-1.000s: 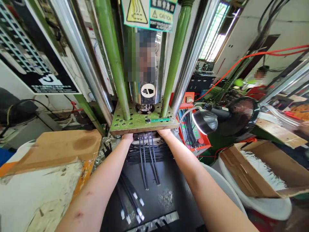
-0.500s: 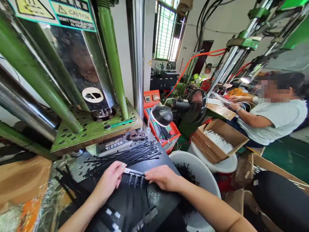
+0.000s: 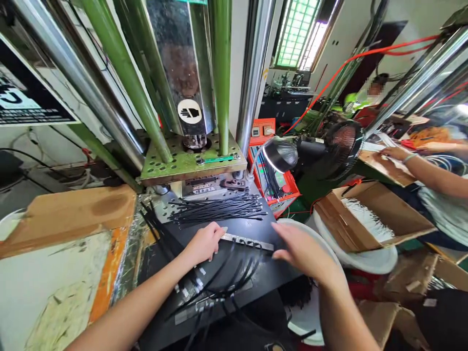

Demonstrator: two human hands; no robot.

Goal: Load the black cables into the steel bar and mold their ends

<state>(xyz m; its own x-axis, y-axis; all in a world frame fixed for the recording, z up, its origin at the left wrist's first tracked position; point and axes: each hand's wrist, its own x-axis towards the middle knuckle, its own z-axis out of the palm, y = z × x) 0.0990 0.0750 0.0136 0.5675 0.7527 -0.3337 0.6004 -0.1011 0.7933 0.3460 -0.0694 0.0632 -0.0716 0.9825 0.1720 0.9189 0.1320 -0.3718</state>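
My left hand (image 3: pixel 205 242) pinches the left end of a slotted metal bar (image 3: pixel 266 245) just above the dark work table. Black cables (image 3: pixel 239 268) sit in the bar's slots and trail toward me. Just off the bar's right end is my right hand (image 3: pixel 305 248), slightly blurred, its thumb and fingers apart and nothing between them. Behind the bar lies a pile of black cables (image 3: pixel 219 207). Another metal bar (image 3: pixel 185 317) lies nearer me, with cables and white connectors (image 3: pixel 199 282) around it.
A green press plate (image 3: pixel 157 168) with a wrench (image 3: pixel 219 159) stands over the table's back. To the right are a lamp (image 3: pixel 280 153), a fan (image 3: pixel 343 146), a white bin (image 3: pixel 329 243) and a cardboard box (image 3: pixel 336 219). A co-worker's arm (image 3: pixel 427 170) shows beyond.
My right hand has let go of the bar's right end and moved right. My left hand still holds the other end. The camera view has turned left and down.
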